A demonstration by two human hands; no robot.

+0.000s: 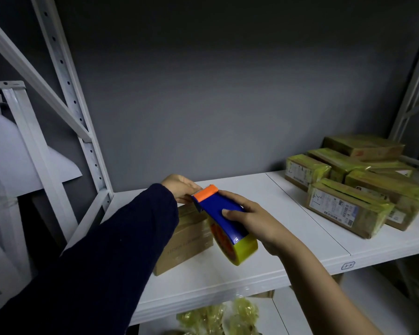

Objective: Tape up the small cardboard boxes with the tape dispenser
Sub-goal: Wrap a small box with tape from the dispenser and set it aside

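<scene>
White shelf [300, 238], right hand [254, 220] grip wrapped round tape dispenser [219, 211], left hand [179, 187] atop cardboard box [186, 240], grip unclear

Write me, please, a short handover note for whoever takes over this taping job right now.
Left hand: at the far end of the brown box, beside the dispenser's toothed blade. Its fingers are hidden, so its grip is unclear.
Right hand: grips the tape dispenser, held tilted above the box with its orange end away from the person.
Done: a pile of taped boxes lies at the right of the white shelf.
Left: probably to finish and cut the strip on the brown box, then put it with the pile.
</scene>
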